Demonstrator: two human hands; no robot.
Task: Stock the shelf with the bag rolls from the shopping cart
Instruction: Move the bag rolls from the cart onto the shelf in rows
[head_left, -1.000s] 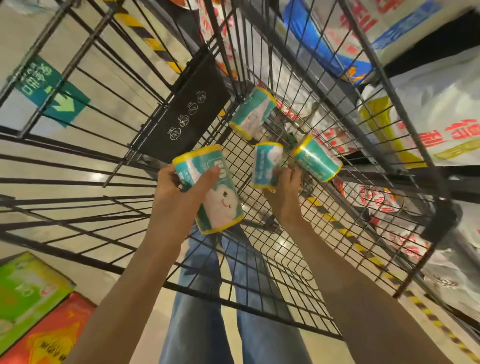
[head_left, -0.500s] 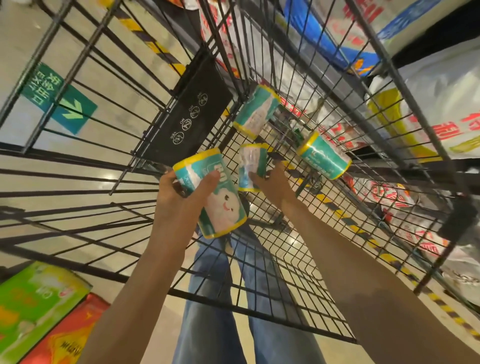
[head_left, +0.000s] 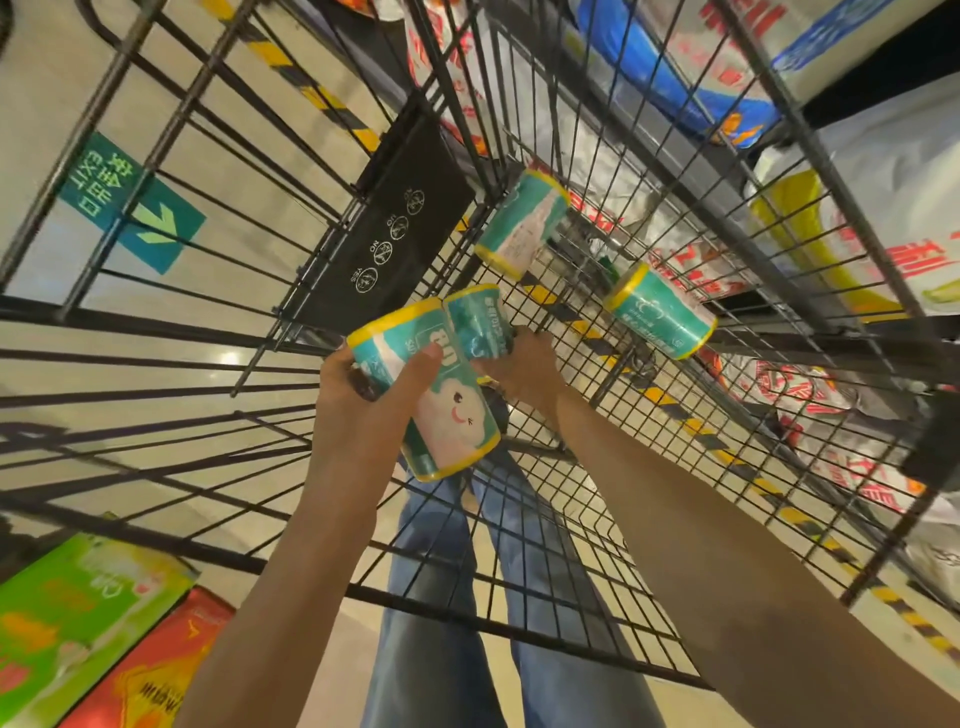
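A green exit sign (head_left: 130, 200) marks the floor (head_left: 47, 93) at upper left. Green and red boxes (head_left: 98, 639) lie at lower left; printed sacks (head_left: 893, 208) pile at right.

- Black plate (head_left: 387, 236) on the shopping cart's (head_left: 597, 519) end wall: "YES", then "NO" twice, each beside a small round symbol (upside down from here).
- Left of that plate, a green floor sign (head_left: 130, 200) reads "EXIT", with Chinese characters and an arrow.
- Below the plate, the bag roll (head_left: 452, 415) in the left hand (head_left: 363, 410) shows large digits, partly covered by the thumb, not readable.
- Right of the plate, sacks (head_left: 883, 218) carry red Chinese print, too blurred to read.
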